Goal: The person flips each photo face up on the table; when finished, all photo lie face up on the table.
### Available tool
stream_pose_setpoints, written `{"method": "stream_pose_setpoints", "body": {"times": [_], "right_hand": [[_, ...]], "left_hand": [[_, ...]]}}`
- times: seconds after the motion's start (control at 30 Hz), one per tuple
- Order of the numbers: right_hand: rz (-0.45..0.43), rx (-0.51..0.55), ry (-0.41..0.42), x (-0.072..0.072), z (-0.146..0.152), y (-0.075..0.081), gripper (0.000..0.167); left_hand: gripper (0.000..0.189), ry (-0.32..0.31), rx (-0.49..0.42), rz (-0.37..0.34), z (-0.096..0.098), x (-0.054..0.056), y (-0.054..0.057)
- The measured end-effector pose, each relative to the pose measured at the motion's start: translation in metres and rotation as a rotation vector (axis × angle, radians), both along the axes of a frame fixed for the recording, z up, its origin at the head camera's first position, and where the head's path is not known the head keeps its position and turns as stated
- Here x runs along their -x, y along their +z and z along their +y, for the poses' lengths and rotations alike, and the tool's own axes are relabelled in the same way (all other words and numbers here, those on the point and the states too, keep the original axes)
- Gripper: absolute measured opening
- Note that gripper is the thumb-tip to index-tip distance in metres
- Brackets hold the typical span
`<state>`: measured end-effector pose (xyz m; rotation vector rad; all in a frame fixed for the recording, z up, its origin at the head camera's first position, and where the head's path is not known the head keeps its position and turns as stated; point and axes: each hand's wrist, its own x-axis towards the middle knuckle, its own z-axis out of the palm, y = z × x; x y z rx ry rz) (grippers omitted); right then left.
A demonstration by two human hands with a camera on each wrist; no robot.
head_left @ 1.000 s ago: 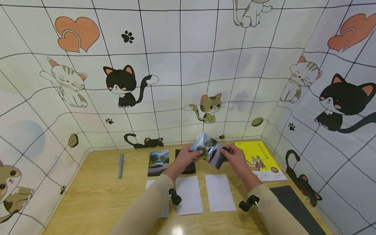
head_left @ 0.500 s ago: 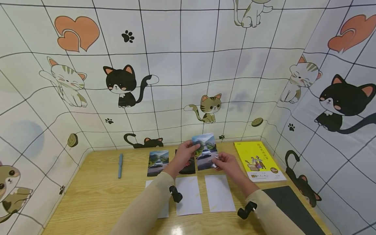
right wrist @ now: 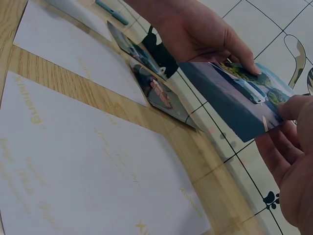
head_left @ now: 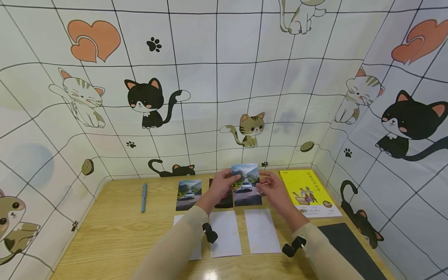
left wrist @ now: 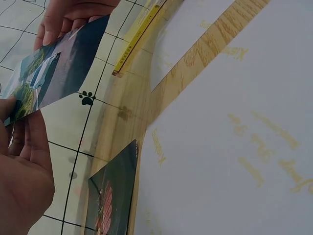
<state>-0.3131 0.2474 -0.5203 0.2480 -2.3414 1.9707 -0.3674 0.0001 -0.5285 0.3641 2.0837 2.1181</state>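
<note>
Both hands hold a photo print point(head_left: 247, 196) of a white car on a mountain road, raised at the back of the table. My left hand point(head_left: 219, 187) pinches its left edge, thumb on the picture side. At the right edge my right hand point(head_left: 276, 191) pinches it, thumb in front and fingers behind, as the right wrist view shows. A similar car photo point(head_left: 189, 196) lies flat to the left. Between the two is a dark photo point(right wrist: 161, 93) with a reddish subject, partly covered by my left hand in the head view.
Three white paper-like sheets lie in a row in front: a left sheet point(head_left: 196, 249) partly under my sleeve, a middle sheet point(head_left: 225, 235) and a right sheet point(head_left: 262, 231). A blue pen point(head_left: 144, 198) lies left, a yellow book point(head_left: 304, 186) and a dark mat point(head_left: 350, 245) right.
The held photo has turned from a slanted position to upright, its car picture towards me. My right hand lowered, then moved up along its right edge; my left hand keeps its hold.
</note>
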Motion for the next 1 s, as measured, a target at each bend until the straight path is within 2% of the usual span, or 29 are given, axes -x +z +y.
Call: {"method": "stream_pose_setpoints", "body": {"times": [0.17,0.37,0.53,0.7,1.0], "right_hand": [[0.011,0.001,-0.001,0.000,0.002,-0.002,0.052],[0.014,-0.010,-0.096,0.001,0.000,-0.004,0.054],[0.020,0.003,-0.130,0.002,0.001,-0.003,0.053],[0.014,0.000,-0.146,0.006,0.005,-0.006,0.053],[-0.019,-0.037,-0.104,0.010,0.013,-0.009,0.057]], "left_hand": [[0.040,-0.019,-0.020,-0.002,0.001,-0.001,-0.003],[0.014,-0.044,-0.031,-0.016,0.000,-0.001,-0.005],[0.033,-0.049,-0.046,-0.015,-0.003,0.000,-0.010],[0.042,-0.063,-0.038,0.014,-0.005,0.000,-0.013],[0.053,-0.096,0.092,0.112,-0.006,0.001,-0.018]]}}
